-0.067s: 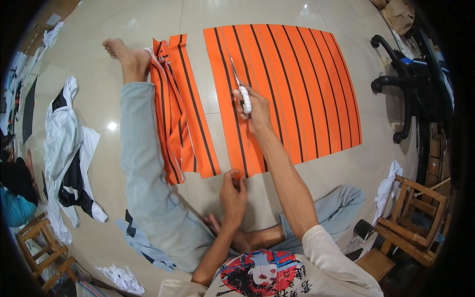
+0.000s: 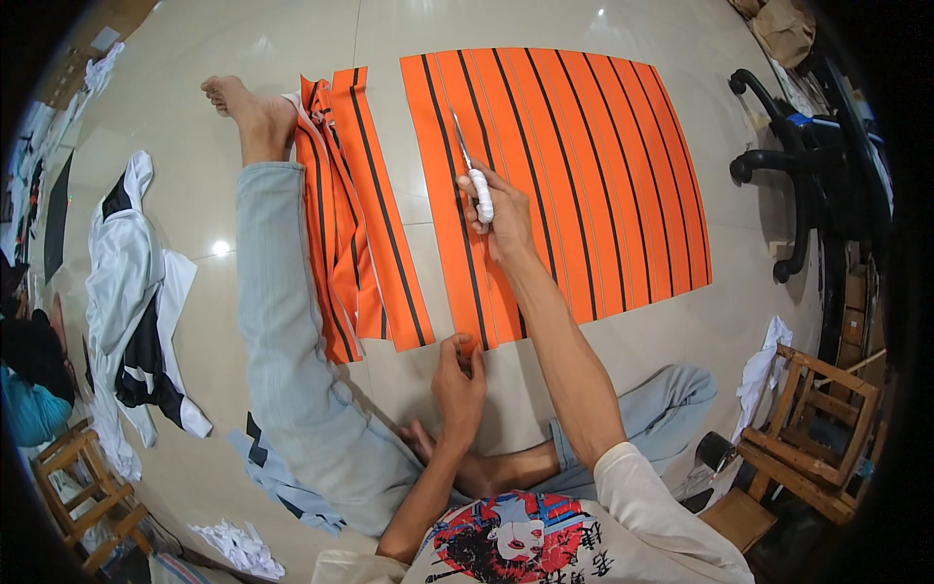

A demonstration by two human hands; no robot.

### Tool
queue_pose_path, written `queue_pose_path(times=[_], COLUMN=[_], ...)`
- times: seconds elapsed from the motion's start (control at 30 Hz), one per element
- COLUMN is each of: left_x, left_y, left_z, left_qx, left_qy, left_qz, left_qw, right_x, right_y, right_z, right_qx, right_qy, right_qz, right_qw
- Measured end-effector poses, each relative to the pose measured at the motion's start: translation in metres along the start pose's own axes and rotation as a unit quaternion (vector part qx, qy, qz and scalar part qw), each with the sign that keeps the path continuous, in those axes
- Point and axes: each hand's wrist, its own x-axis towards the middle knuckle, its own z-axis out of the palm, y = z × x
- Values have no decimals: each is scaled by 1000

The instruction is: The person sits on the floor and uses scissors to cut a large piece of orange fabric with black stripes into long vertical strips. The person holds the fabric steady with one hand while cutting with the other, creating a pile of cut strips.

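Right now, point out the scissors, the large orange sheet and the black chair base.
Scissors (image 2: 482, 192), head view: white-wrapped handle.
Large orange sheet (image 2: 571, 182), head view: striped middle.
Black chair base (image 2: 812, 164), head view: near its hub.

Looking Down From the Wearer's Head

The left camera of a head-worn fisheye pair faces down and forward, close above the cream printed T-shirt (image 2: 671, 545) at its lower edge, with the flat orange black-striped sheet (image 2: 605, 195) and glossy beige tiled floor (image 2: 292, 39) farther off.

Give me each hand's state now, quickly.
Left hand: curled at the near edge of the orange striped fabric; pinch unclear.
Right hand: closed, holding white-handled scissors.
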Motion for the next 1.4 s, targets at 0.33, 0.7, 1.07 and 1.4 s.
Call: queue_pose_path(times=[0.33, 0.7, 1.07, 1.4], left_x=[4, 3, 4, 3], left_y=[10, 10, 8, 1], left_z=[-5, -1, 3, 0], left_qx=[27, 18, 32, 22], left_qy=[-18, -13, -16, -6], left_qz=[-18, -11, -3, -21], left_qw=[999, 1000, 999, 1000], right_x=[12, 29, 48, 56], right_y=[-9, -13, -20, -18], right_z=[10, 11, 10, 21], right_qx=[1, -24, -27, -49], right_qy=[16, 12, 24, 1], right_qz=[13, -4, -8, -8], right_qw=[1000, 1000, 999, 999])
